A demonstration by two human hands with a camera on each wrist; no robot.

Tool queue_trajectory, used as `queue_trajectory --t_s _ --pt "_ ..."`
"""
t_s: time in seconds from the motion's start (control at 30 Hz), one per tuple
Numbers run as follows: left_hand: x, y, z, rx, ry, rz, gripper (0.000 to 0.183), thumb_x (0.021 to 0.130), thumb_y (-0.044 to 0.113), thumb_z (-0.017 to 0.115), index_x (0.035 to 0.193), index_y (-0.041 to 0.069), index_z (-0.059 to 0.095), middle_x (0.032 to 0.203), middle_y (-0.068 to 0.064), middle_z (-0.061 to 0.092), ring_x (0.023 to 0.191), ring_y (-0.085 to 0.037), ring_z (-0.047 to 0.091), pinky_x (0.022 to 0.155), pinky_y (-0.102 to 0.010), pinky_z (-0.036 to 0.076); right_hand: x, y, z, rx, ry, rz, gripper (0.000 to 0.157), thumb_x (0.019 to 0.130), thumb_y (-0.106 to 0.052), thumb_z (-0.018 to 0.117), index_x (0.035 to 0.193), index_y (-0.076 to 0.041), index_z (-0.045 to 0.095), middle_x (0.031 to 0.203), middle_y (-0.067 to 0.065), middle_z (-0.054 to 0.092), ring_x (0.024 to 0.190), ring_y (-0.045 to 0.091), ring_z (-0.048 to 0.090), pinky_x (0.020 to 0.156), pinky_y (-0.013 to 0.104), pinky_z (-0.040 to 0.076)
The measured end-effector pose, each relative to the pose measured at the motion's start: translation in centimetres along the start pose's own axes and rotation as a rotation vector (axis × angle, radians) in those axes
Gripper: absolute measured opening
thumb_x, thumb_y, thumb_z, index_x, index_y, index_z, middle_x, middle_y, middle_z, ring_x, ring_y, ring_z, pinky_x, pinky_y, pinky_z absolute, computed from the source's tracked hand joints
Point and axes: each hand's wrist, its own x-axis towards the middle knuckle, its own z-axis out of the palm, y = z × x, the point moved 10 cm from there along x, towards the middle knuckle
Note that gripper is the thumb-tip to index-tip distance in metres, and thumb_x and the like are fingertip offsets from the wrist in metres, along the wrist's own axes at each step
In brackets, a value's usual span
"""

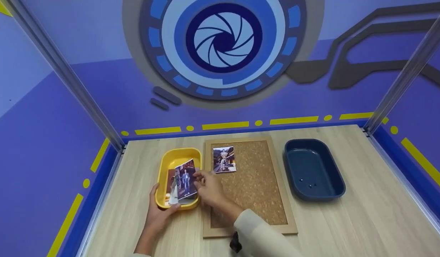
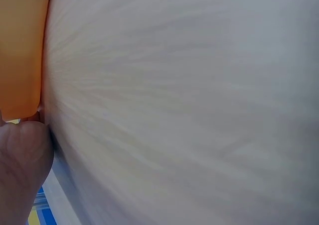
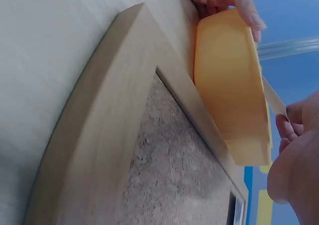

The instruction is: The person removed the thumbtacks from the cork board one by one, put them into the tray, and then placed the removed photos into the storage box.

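Observation:
My right hand (image 1: 210, 188) pinches a photo print (image 1: 186, 180) by its right edge, tilted above the yellow tray (image 1: 162, 167). The picture on it is of a standing figure in blue. More prints lie in the tray, partly hidden beneath the held one. At the tray's near left corner, my left hand (image 1: 158, 216) grips the tray, thumb on the near rim and fingers along the left side. The right wrist view shows that thumb (image 3: 246, 11) over the rim. Another photo (image 1: 224, 159) sits at the upper left of the framed cork board (image 1: 257, 189).
To the board's right stands a dark blue tray (image 1: 314, 164) with a few small shiny bits in it. Everything rests on a pale wooden table (image 1: 377, 214), enclosed by purple panels (image 1: 109, 92) at the back and sides.

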Motion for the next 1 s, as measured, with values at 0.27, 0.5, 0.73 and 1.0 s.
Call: queue_trajectory --t_s 0.27,0.5,0.73,1.0 --pt "-0.1 0.1 -0.2 -0.016 0.015 0.017 0.126 0.081 0.040 0.093 0.171 0.035 0.005 0.179 -0.013 0.016 0.161 -0.037 0.029 0.135 -0.059 0.021 0.0 -1.0 1.6 -0.219 0.022 -0.084 0.020 0.094 -0.011 0.074 0.111 -0.017 0.081 0.104 0.001 0.073 0.107 0.021 0.060 0.105 0.042 0.049" --pt "-0.2 0.2 0.0 -0.009 0.011 0.045 0.121 0.085 0.034 0.091 0.171 0.034 0.006 0.179 -0.012 0.018 0.162 -0.038 0.027 0.135 -0.059 0.021 -0.2 -1.6 2.9 -0.479 0.014 -0.203 0.020 0.093 -0.017 0.075 0.112 -0.017 0.082 0.111 0.002 0.079 0.121 0.024 0.061 0.104 0.044 0.043" --pt "-0.2 0.3 0.1 -0.016 0.006 0.055 0.120 0.086 0.030 0.090 0.171 0.034 0.006 0.179 -0.013 0.019 0.161 -0.038 0.029 0.135 -0.059 0.022 -0.4 -2.0 3.4 -0.596 -0.066 -0.264 0.023 0.094 -0.024 0.074 0.113 -0.014 0.080 0.120 0.001 0.081 0.138 0.028 0.059 0.119 0.048 0.043" --pt "-0.2 0.2 0.0 0.017 0.012 0.030 0.120 0.087 0.035 0.089 0.171 0.035 0.004 0.180 -0.014 0.016 0.161 -0.039 0.029 0.135 -0.059 0.024 -0.4 -2.2 2.8 -0.563 -0.046 -0.281 0.017 0.095 -0.023 0.070 0.105 -0.013 0.080 0.122 0.003 0.079 0.140 0.031 0.060 0.122 0.049 0.046"
